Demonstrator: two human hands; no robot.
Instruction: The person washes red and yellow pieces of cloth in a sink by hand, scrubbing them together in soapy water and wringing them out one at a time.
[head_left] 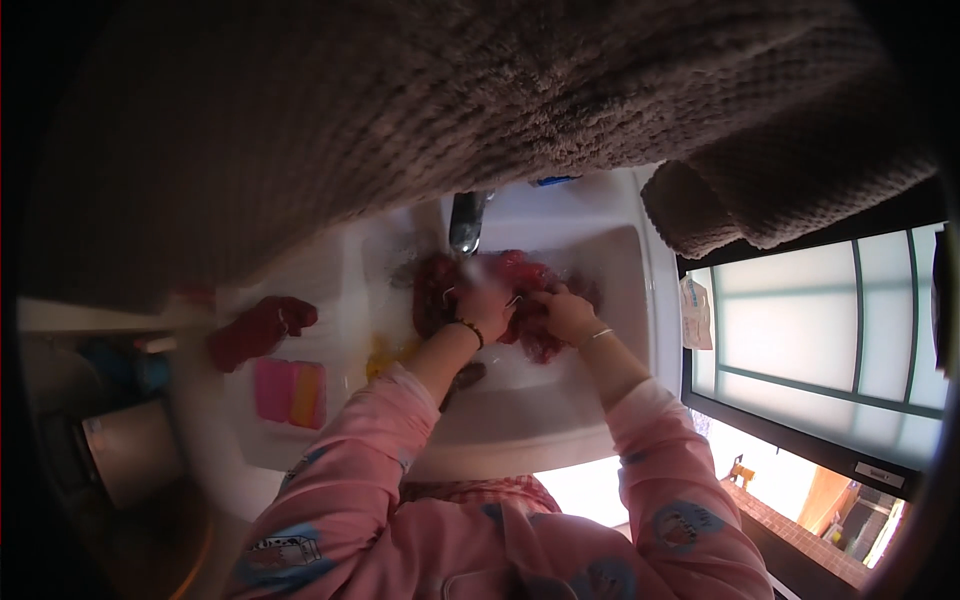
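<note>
Left hand (487, 308): on red cloth (542, 343), grip unclear | right hand (570, 317): clamped on it | white sink (545, 415): cloth inside

Pink sleeves (350, 440) carry blue patches (688, 524); one dark bracelet (473, 333) seems beaded.

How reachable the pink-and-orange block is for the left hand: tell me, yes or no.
Probably yes: the left hand is at the red bundle, but the pink-and-orange block lies uncovered to its left.

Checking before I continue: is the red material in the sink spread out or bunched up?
Bunched up: the red material lies in a crumpled heap in the sink, with the left hand and right hand on it.
</note>
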